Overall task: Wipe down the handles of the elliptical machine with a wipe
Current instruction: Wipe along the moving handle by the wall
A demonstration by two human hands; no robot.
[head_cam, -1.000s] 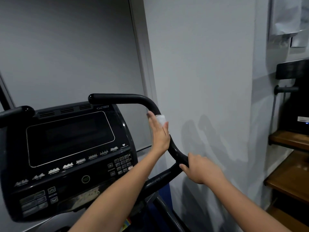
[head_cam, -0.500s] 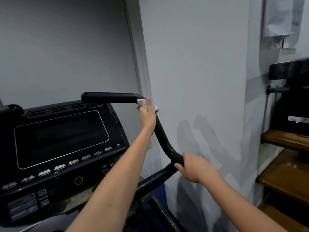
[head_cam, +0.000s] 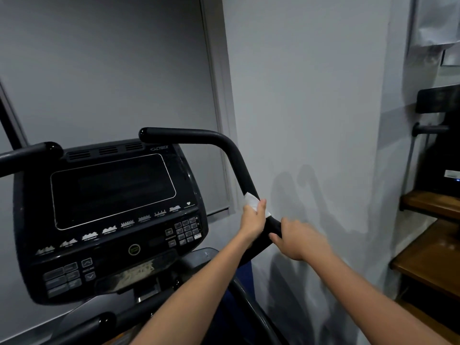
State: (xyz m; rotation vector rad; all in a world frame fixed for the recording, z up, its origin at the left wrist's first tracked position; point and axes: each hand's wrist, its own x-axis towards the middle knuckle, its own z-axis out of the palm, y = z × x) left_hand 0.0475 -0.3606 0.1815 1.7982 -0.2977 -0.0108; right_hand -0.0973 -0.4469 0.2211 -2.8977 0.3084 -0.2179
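Right handle (head_cam: 234, 155) of the elliptical machine, seen from above and behind the hands, with the console (head_cam: 112, 215) as landmark. From a free end above the console's top edge, the black bar runs level toward the wall, bends, then slopes down along the console's right side; this sloping stretch is the long axis that matters for wiping. Left hand (head_cam: 252, 221) curls around the bar low on that slope, level with the console's keypad (head_cam: 185, 230), pressing a white wipe (head_cam: 251, 201) against the tube; the wipe's upper corner shows above the fingers. Right hand (head_cam: 297, 239) lies just below and to the wall side of the left hand, fingers loosely bent at the bar's lower bend; motion blur leaves it unclear whether they grip the bar or only touch it. Left hand is the nearer one to the unwiped length, which extends up and away from it. Second handle (head_cam: 29, 153) lies off the console's upper left corner, well apart from both hands
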